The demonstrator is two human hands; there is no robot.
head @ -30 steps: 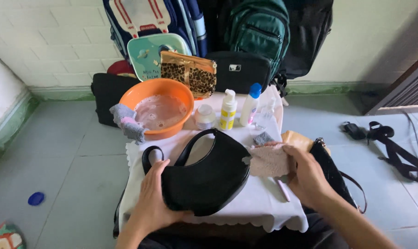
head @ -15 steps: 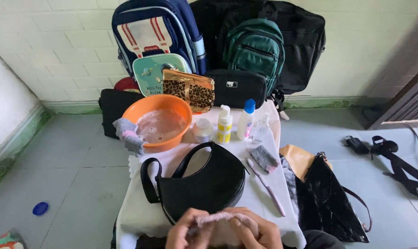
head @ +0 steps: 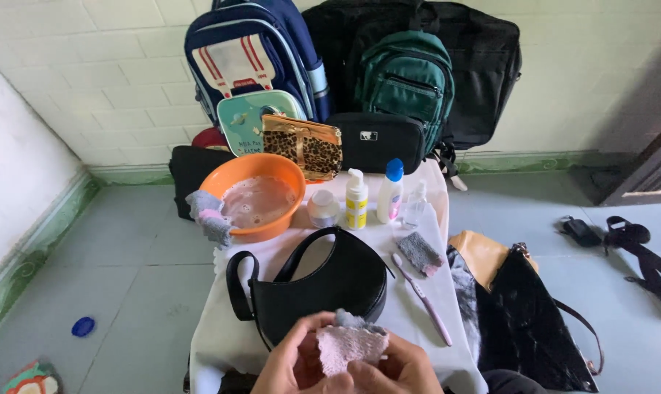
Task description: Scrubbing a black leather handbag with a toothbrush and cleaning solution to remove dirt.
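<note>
At the bottom of the view, my left hand (head: 295,361) and my right hand (head: 396,368) together pinch a small pink and grey cloth (head: 350,341). Just beyond them a black half-moon handbag (head: 323,284) with a strap lies flat on the white-covered table (head: 221,332). A pink toothbrush (head: 423,299) and a grey sponge (head: 420,252) lie right of the bag.
An orange basin (head: 256,201) of soapy water with a cloth on its rim, a small jar (head: 323,208) and three bottles (head: 374,195) stand behind. Backpacks (head: 407,76) and pouches lean on the wall. A glossy black bag (head: 524,321) rests at the table's right.
My hands left the handbag, drew back toward me and came together on the pink cloth. The view tilted up, showing more of the wall.
</note>
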